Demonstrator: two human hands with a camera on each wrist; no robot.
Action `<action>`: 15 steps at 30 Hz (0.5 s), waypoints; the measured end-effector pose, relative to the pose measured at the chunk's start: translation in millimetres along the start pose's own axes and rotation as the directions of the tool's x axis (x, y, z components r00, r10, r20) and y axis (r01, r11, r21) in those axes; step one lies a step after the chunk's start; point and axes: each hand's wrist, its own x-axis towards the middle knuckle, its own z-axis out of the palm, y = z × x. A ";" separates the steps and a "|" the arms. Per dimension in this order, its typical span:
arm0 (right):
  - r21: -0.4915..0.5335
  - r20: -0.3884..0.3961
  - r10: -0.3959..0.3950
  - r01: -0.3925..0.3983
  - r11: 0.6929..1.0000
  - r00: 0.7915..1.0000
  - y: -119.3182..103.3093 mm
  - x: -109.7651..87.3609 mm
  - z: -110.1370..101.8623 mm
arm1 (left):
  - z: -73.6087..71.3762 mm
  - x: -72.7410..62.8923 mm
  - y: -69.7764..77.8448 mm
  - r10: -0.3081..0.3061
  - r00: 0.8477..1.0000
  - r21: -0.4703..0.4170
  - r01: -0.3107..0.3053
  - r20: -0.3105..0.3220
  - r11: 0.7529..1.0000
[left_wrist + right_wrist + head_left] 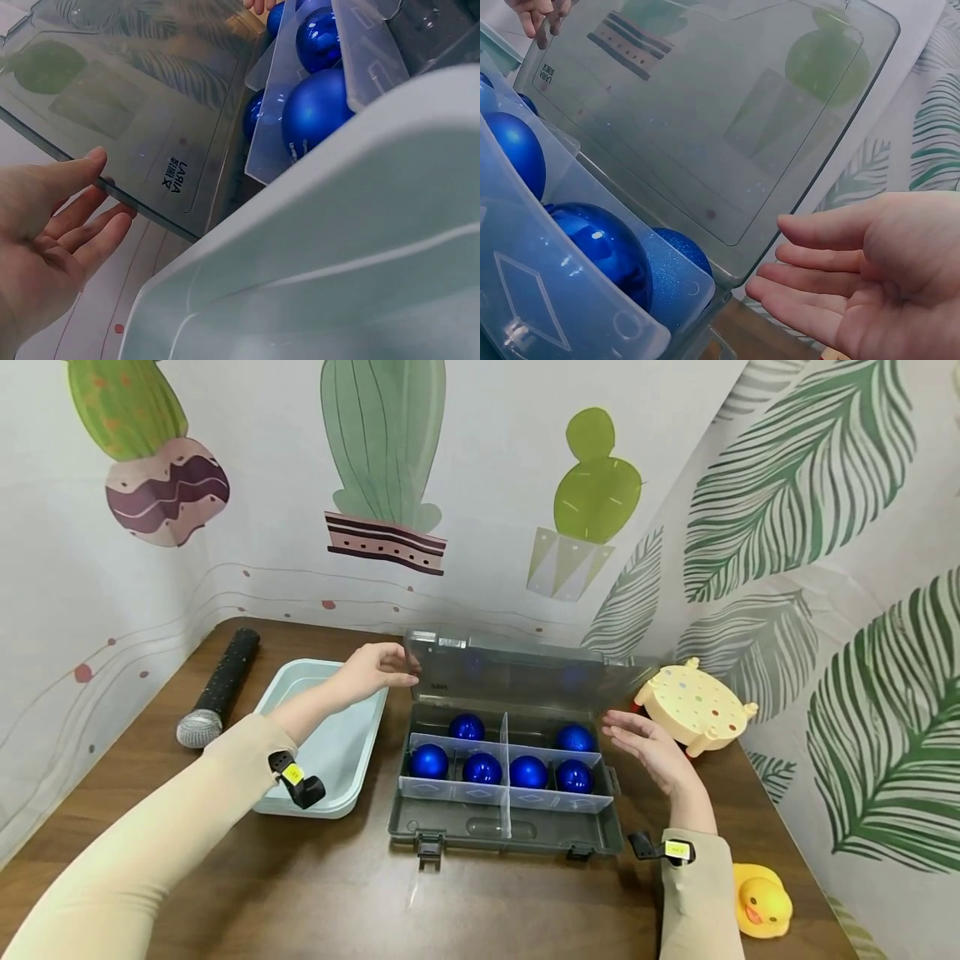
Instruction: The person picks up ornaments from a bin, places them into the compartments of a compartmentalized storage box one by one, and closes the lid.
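Note:
A grey translucent plastic storage box [467, 825] lies on the table with its hinged lid [517, 685] tilted up at the back. Inside, several shiny blue balls [482, 768] sit in compartments between clear dividers [555, 800]; the front row of compartments holds none. My left hand [375, 667] pinches the lid's left edge, thumb on the inner face and fingers behind, as the left wrist view shows. At the opposite side, my right hand [648, 747] has its fingers [810, 279] extended loosely, fingertips right by the lid's lower right edge, gripping nothing.
Left of the box is a pale blue tray [358, 768], with a black microphone [225, 681] beyond it. A cream round toy [693, 706] with short legs stands at the back right. Near my right sleeve lies a yellow rubber duck [762, 900]. A patterned cloth [480, 485] hangs behind.

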 end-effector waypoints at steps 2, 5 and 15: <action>0.017 0.000 -0.004 0.004 1.000 1.000 -0.3 -0.1 -0.3 | 0.8 -3.1 0.3 -0.007 1.000 0.001 0.007 0.003 1.000; 0.027 -0.005 -0.011 0.011 1.000 1.000 -0.3 -0.2 -0.2 | 1.8 -8.1 0.6 -0.041 0.999 0.002 0.041 0.014 0.999; 0.052 -0.001 0.038 -0.038 0.998 0.999 -5.6 -8.2 0.1 | 3.1 -20.8 -2.1 -0.008 0.997 0.016 0.007 0.079 1.000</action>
